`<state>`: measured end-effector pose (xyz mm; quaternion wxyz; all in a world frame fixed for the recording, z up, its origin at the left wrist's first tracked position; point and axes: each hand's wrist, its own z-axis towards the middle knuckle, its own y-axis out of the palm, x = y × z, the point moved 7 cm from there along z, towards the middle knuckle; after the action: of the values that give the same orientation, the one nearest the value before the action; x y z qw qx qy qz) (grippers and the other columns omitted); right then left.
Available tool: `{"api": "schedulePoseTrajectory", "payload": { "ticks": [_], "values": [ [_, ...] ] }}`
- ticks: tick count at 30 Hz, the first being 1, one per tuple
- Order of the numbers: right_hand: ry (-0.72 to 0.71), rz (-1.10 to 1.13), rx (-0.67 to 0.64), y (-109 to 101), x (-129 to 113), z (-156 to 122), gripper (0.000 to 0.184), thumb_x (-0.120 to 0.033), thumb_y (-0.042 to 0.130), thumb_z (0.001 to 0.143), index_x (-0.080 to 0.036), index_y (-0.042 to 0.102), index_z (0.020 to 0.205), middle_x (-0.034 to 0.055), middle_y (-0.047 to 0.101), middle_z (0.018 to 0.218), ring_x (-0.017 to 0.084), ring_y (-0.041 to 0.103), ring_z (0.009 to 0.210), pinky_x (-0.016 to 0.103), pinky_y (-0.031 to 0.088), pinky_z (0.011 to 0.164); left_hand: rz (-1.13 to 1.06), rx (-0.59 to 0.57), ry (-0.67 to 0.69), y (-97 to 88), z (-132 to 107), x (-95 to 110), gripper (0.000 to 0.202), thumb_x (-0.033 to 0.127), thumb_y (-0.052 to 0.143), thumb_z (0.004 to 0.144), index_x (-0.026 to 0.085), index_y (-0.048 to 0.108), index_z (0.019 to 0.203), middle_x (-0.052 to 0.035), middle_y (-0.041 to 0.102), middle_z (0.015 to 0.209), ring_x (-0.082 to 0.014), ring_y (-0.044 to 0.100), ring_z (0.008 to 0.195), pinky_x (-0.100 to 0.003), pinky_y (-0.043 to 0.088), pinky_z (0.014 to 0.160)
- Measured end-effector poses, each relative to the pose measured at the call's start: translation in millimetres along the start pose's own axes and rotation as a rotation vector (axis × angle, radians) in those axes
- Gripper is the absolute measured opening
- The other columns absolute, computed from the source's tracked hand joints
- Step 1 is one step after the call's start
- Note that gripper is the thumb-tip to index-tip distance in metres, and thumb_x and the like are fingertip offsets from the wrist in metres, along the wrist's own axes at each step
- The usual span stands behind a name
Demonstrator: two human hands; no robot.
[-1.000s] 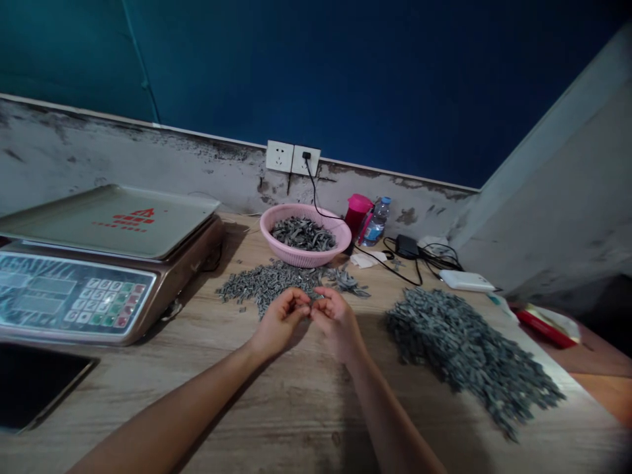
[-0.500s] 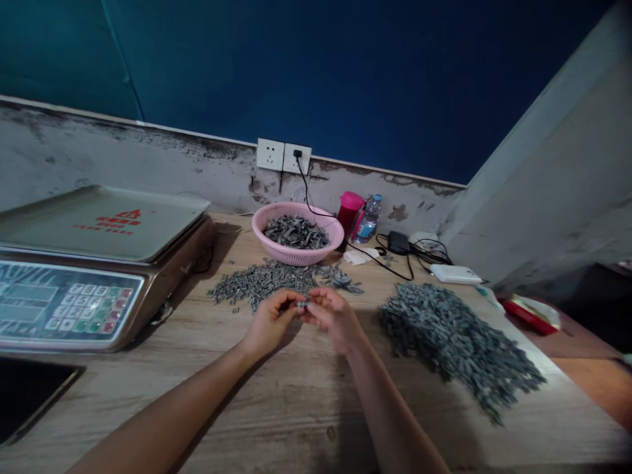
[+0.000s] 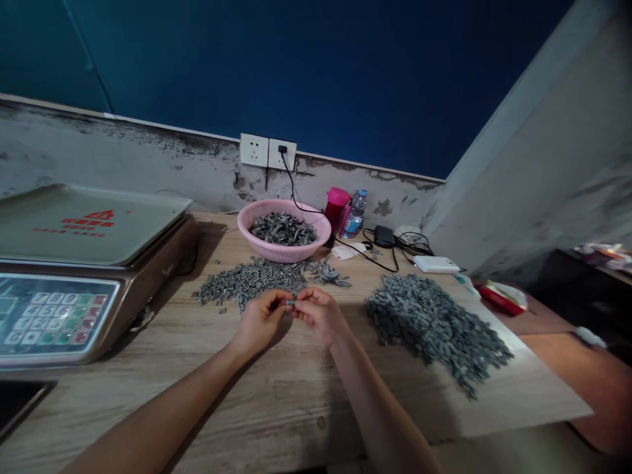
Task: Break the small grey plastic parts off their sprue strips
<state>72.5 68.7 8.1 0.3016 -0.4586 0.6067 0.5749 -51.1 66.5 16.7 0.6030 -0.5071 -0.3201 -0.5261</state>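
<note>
Between my two hands is a small grey piece (image 3: pixel 291 303), pinched from both sides; its exact kind is too small to make out. My left hand (image 3: pixel 261 319) grips its left end with thumb and forefinger. My right hand (image 3: pixel 320 315) has its fingertips closed on the right end. Just beyond the hands lies a spread heap of small grey pieces (image 3: pixel 247 282), with some longer grey strips (image 3: pixel 330 273) at its right. A pink plastic basket (image 3: pixel 285 253) behind them holds more grey strips. To the right sits a large pile of grey parts (image 3: pixel 434 326).
At the left stands a weighing scale (image 3: pixel 93 263), with a dark flat object (image 3: pixel 20 401) in front. Toward the wall are a pink-lidded cup (image 3: pixel 336 207), a water bottle (image 3: pixel 355 214), a black adapter (image 3: pixel 384 236) with cables, and a white box (image 3: pixel 436 264). A red box (image 3: pixel 502 298) is beyond the table's right edge.
The view has turned to the right, so everything appears shifted left. Both hands stay together on the small grey piece, with only slight finger movement.
</note>
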Motion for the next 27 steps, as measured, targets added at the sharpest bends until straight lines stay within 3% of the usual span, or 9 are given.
{"api": "schedulePoseTrajectory", "payload": {
  "ticks": [3, 6, 9, 12, 15, 17, 21, 24, 27],
  "values": [
    [-0.056, -0.128, 0.049, 0, -5, -2, 0.019, -0.021, 0.069, 0.056, -0.016, 0.058, 0.071, -0.0028, 0.06, 0.061, 0.011, 0.057, 0.056, 0.025, 0.047, 0.062, 0.054, -0.02, 0.022, 1.3, 1, -1, 0.016, 0.024, 0.054, 0.078, 0.017, 0.06, 0.091, -0.0028, 0.062, 0.08, -0.0144, 0.056, 0.072, -0.025, 0.044, 0.067],
    [-0.18, -0.428, 0.124, -19, -26, -14, 0.017, -0.026, 0.062, 0.064, -0.017, 0.061, 0.079, -0.001, 0.06, 0.061, 0.013, 0.056, 0.055, 0.025, 0.045, 0.058, 0.172, -0.009, 0.096, -4.3, 4, 3, 0.015, 0.02, 0.053, 0.078, 0.017, 0.058, 0.091, -0.0027, 0.06, 0.081, -0.0146, 0.055, 0.073, -0.026, 0.044, 0.068],
    [-0.347, -0.778, 0.287, -71, -66, -40, 0.023, -0.035, 0.056, 0.07, -0.017, 0.061, 0.084, 0.0038, 0.063, 0.07, 0.018, 0.058, 0.06, 0.029, 0.045, 0.058, 0.38, 0.004, 0.19, -10.9, 6, 10, 0.01, 0.016, 0.05, 0.079, 0.016, 0.059, 0.084, -0.0049, 0.058, 0.085, -0.0172, 0.053, 0.082, -0.03, 0.044, 0.075],
    [-0.497, -1.199, 0.652, -135, -117, -76, 0.025, -0.035, 0.049, 0.072, -0.018, 0.063, 0.082, 0.0074, 0.063, 0.073, 0.022, 0.058, 0.065, 0.034, 0.045, 0.063, 0.57, -0.043, 0.233, -9.1, 5, 12, 0.009, 0.015, 0.052, 0.079, 0.015, 0.06, 0.083, -0.0076, 0.056, 0.089, -0.0203, 0.051, 0.088, -0.033, 0.043, 0.081],
    [-0.499, -1.555, 0.856, -161, -141, -91, 0.025, -0.03, 0.049, 0.072, -0.015, 0.064, 0.087, 0.0123, 0.061, 0.078, 0.027, 0.057, 0.076, 0.039, 0.044, 0.071, 0.692, -0.106, 0.28, -0.1, 0, 12, 0.016, 0.018, 0.056, 0.078, 0.015, 0.061, 0.093, -0.0094, 0.054, 0.098, -0.0227, 0.048, 0.094, -0.036, 0.041, 0.087],
    [-0.576, -1.642, 0.75, -146, -135, -81, 0.023, -0.025, 0.047, 0.074, -0.015, 0.064, 0.087, 0.0133, 0.062, 0.085, 0.027, 0.056, 0.083, 0.038, 0.044, 0.076, 0.754, -0.146, 0.301, 6.8, -2, 10, 0.019, 0.019, 0.056, 0.078, 0.016, 0.061, 0.096, -0.0094, 0.053, 0.101, -0.0231, 0.046, 0.095, -0.037, 0.041, 0.088],
    [-0.652, -1.599, 0.264, -83, -85, -24, 0.021, -0.01, 0.044, 0.075, -0.015, 0.063, 0.085, 0.0093, 0.063, 0.087, 0.02, 0.056, 0.085, 0.029, 0.042, 0.081, 0.85, -0.156, 0.298, 11.8, -2, 2, 0.017, 0.019, 0.05, 0.082, 0.015, 0.062, 0.093, -0.0097, 0.054, 0.099, -0.0233, 0.045, 0.094, -0.037, 0.041, 0.086],
    [-0.56, -1.644, 0.236, -59, -59, 23, 0.024, -0.005, 0.046, 0.073, -0.015, 0.064, 0.085, 0.01, 0.062, 0.09, 0.022, 0.053, 0.088, 0.03, 0.041, 0.081, 0.89, -0.159, 0.294, 11.7, -1, 0, 0.02, 0.02, 0.043, 0.086, 0.015, 0.062, 0.091, -0.0098, 0.055, 0.098, -0.0227, 0.046, 0.092, -0.036, 0.041, 0.084],
    [-0.524, -1.656, 0.312, -54, -54, 52, 0.022, -0.004, 0.049, 0.072, -0.014, 0.064, 0.085, 0.0136, 0.06, 0.092, 0.026, 0.05, 0.09, 0.035, 0.039, 0.082, 0.922, -0.17, 0.281, 11.6, 1, -2, 0.024, 0.02, 0.039, 0.088, 0.016, 0.062, 0.086, -0.0091, 0.055, 0.095, -0.0219, 0.047, 0.089, -0.035, 0.041, 0.081]
  ]
}}
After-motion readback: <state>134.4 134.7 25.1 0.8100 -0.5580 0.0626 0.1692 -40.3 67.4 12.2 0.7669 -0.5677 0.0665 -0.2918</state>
